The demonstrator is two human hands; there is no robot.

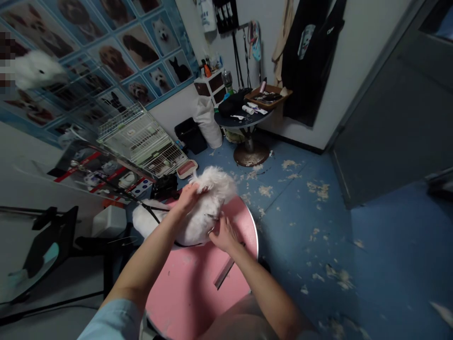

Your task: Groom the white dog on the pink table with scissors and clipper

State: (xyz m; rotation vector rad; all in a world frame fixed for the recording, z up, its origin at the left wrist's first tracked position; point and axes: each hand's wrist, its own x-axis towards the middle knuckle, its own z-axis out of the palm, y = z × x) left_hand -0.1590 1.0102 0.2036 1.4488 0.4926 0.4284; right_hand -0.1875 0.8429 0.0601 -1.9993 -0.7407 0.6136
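Note:
A white fluffy dog [200, 219] is on a round pink grooming table [187, 288], with black straps [151, 210] around it. My left hand [189, 196] is closed on the raised fluffy fur at the dog's far end; whether this is its tail or another part I cannot tell. Close to the dog's right side, my right hand [224, 233] grips small scissors [211, 216]. Their metal blades lie against the white fur, and a finger ring shows by the thumb. Beneath my right forearm a metal comb [223, 275] lies on the tabletop.
A dark round table [230, 122] with a wicker tray [269, 96] and bottles stands at the back. Wire cages [141, 137], a black bin [191, 134] and a white sack [209, 123] line the left wall. Fur clumps [318, 190] litter the blue floor. A grey door [396, 113] is at right.

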